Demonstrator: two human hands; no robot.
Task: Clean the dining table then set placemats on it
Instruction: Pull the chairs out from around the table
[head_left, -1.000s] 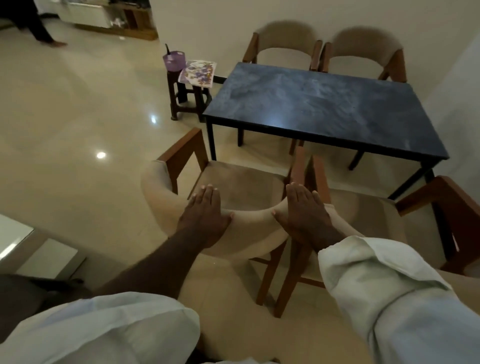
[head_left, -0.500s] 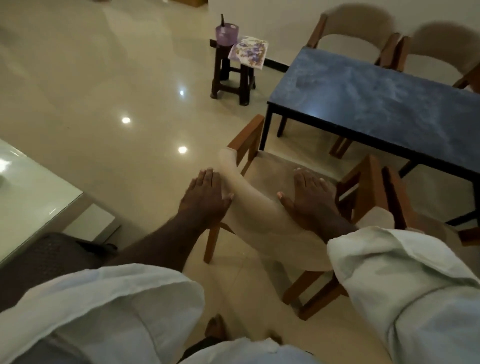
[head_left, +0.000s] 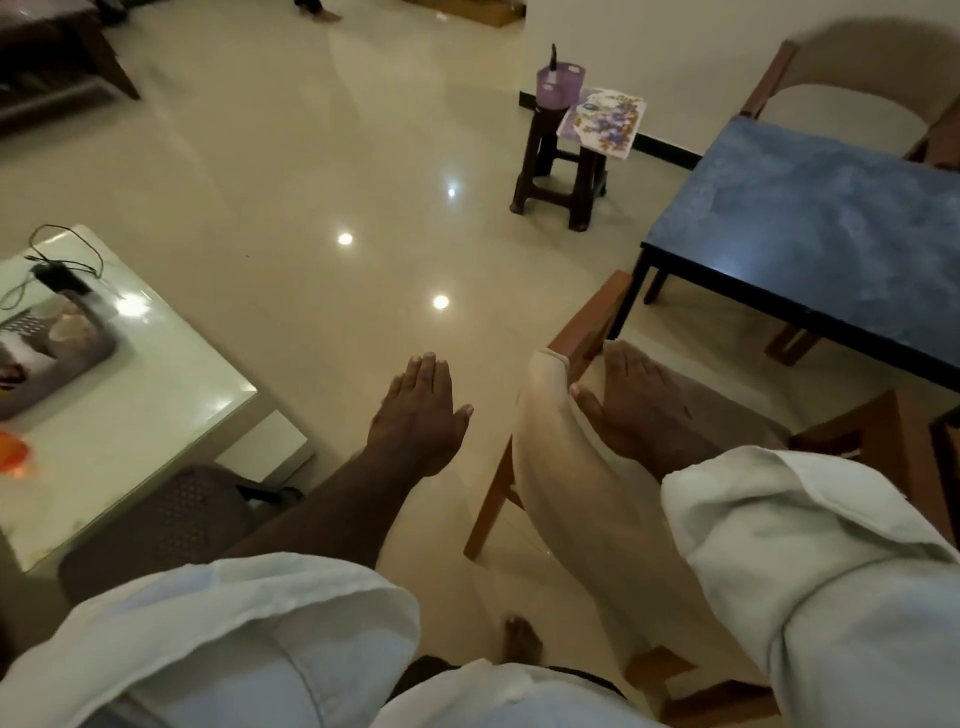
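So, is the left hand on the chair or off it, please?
Off: the left hand is open over the floor, apart from the chair; only the right hand rests on it.

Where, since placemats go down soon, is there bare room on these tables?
The dark dining table is bare over its visible top. The white table is free between the tray and its right corner; tray and cable crowd its left.

A glossy beige tile floor (head_left: 311, 182) carries a dark blue marbled counter (head_left: 831, 234), wooden chairs (head_left: 566, 467) and a dark stool (head_left: 561, 176). On the stool sit a purple container (head_left: 560, 88) and floral placemats (head_left: 605, 119). A white counter (head_left: 156, 415) holds a grey tray (head_left: 57, 358) and a black corded device (head_left: 60, 278).
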